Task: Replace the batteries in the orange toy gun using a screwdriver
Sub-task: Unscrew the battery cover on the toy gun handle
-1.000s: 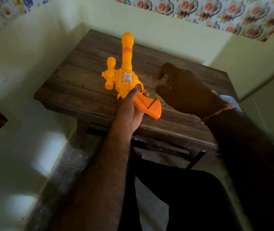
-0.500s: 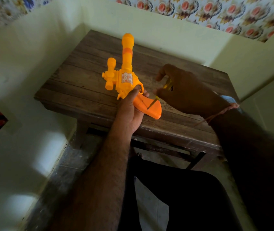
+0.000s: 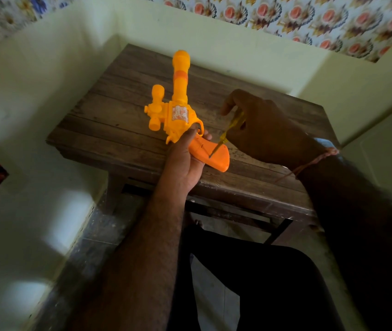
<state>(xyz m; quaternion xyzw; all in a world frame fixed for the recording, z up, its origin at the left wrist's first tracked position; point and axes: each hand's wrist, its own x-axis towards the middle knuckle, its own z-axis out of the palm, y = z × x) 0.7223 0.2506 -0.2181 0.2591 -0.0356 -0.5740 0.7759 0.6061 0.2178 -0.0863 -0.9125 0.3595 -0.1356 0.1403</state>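
Gripping the orange toy gun (image 3: 178,115), left hand (image 3: 183,161) fingers curl; right hand (image 3: 269,132) pinches screwdriver (image 3: 228,132) onto handle.

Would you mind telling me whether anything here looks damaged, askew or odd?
Nothing stands out. The left hand holds the toy gun over the table, and the right hand sets the screwdriver tip on its grip.

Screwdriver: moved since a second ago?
Yes. The screwdriver was down by the wooden table, hidden behind the right hand; now it is lifted, tip on the toy gun grip.
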